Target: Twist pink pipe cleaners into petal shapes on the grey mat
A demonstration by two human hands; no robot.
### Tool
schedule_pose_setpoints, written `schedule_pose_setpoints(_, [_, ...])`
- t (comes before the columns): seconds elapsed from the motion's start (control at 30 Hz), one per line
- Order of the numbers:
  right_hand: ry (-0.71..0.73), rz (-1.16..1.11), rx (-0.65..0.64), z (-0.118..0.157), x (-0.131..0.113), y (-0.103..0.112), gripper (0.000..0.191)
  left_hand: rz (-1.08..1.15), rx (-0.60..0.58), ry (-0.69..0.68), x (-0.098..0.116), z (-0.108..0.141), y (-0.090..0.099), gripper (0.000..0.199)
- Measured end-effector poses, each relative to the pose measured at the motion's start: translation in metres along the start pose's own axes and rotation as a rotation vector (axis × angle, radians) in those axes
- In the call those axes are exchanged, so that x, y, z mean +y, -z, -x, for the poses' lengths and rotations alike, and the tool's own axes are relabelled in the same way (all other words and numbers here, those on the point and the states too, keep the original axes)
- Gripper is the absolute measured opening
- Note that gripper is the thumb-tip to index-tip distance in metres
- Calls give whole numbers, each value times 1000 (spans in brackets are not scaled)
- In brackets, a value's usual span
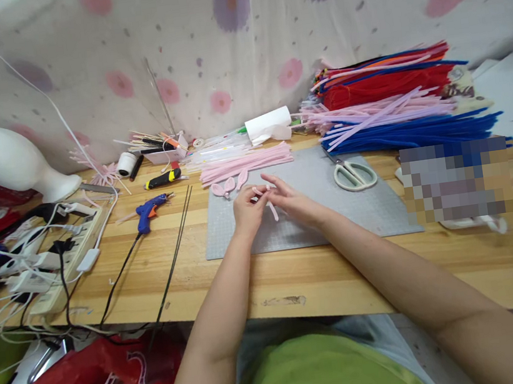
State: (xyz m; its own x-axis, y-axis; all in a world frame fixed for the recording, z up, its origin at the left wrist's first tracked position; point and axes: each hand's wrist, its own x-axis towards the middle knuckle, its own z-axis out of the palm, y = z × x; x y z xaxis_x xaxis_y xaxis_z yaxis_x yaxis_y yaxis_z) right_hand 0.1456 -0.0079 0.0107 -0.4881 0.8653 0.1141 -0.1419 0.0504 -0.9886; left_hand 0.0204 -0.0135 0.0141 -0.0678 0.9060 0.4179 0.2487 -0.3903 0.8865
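Note:
Both hands meet over the grey cutting mat [224, 234]. A short pink pipe cleaner [274, 211] is between them, one end hanging down. My left hand [248, 209] pinches it with thumb and forefinger. My right hand [291, 199] touches it at the fingertips, its fingers closed around the piece and the forefinger raised. Just behind my left hand, pink looped petal shapes [224, 188] lie on the mat. Behind them is a bundle of straight pink pipe cleaners [247, 163]. White-handled scissors [354, 176] rest on the mat to the right.
A blue glue gun [146, 214], a yellow-black cutter [163, 179] and thin dark rods [175, 256] lie left of the mat. Further left are a power strip [73, 254] with cables and a white foam head [1, 159]. Blue pipe cleaners [409, 134] are piled at the back right.

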Motion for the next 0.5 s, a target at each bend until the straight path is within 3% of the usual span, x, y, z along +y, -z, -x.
schedule_pose_setpoints(0.17, [59,138,-23,-3,5,3,56,67,9,74,-7,-1,-1,17])
schedule_pose_setpoints(0.3, [44,491,-14,1,3,6,36,157,47,187,-6,-2,0,24])
schedule_pose_setpoints(0.5, [-24,1024,-84,13,-11,4,46,343,171,329,-3,-7,3,28])
